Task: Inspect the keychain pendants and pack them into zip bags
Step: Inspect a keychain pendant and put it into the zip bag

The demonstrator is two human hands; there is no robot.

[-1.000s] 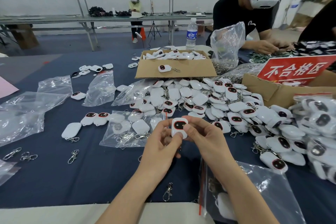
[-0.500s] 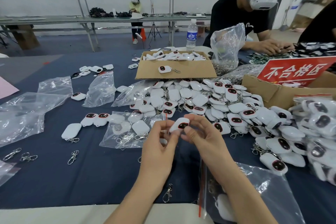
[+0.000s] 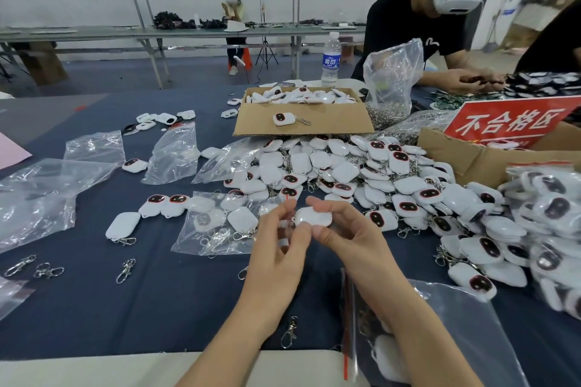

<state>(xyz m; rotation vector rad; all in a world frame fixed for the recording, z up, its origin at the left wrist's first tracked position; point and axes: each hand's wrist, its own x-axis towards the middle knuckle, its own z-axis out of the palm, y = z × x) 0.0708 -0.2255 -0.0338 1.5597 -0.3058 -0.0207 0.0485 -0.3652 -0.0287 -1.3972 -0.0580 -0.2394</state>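
Note:
I hold one white keychain pendant (image 3: 314,217) above the dark blue table, its plain white back facing up. My right hand (image 3: 344,236) pinches it between thumb and fingers. My left hand (image 3: 278,248) has its fingertips at the pendant's left end, by the metal clasp. A big heap of white pendants with dark red faces (image 3: 361,176) lies just beyond my hands. A zip bag with several pendants inside (image 3: 217,223) lies to the left. Another zip bag with a red seal (image 3: 424,333) lies under my right forearm.
Empty clear bags (image 3: 41,195) and loose metal clasps (image 3: 125,270) lie at the left. An open cardboard box of pendants (image 3: 301,118) stands behind the heap, with a water bottle (image 3: 331,60) beyond. A red-signed box (image 3: 503,141) stands at the right. A person works across the table.
The pendant has been turned over between my fingers: its dark red face showed before, its white back shows now. Both hands stayed in about the same place.

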